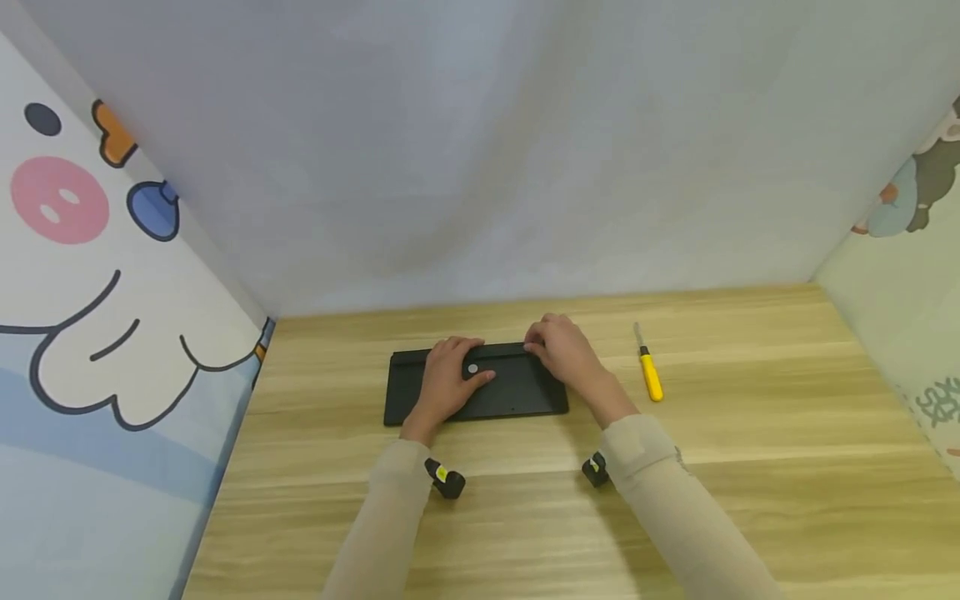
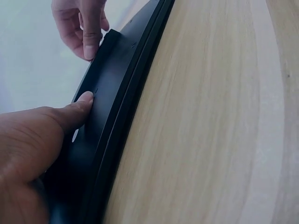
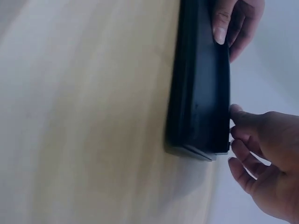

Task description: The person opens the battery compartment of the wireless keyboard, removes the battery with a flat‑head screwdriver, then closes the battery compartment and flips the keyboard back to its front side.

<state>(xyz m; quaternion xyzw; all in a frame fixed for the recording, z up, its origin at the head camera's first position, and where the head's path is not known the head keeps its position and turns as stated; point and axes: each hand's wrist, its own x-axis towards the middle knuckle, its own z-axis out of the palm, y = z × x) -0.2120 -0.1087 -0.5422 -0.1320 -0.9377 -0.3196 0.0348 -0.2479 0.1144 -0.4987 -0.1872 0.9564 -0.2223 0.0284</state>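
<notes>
A flat black rectangular device (image 1: pixel 517 392) lies on the wooden table, with a raised strip along its far edge and a small pale round spot (image 1: pixel 472 368). Its exact kind cannot be told. My left hand (image 1: pixel 446 379) grips it left of the middle, thumb on the upper face and fingers over the far edge. At the far edge towards the right end, my right hand (image 1: pixel 567 354) pinches the rim with thumb and curled fingertips. The right wrist view shows these fingertips beside the device's corner (image 3: pixel 217 144).
To the right of the device lies a screwdriver (image 1: pixel 650 375) with a yellow and black handle, its shaft pointing away. A pale wall (image 1: pixel 480 167) rises behind the table (image 1: pixel 750 417). Panels with cartoon prints stand at the left and right.
</notes>
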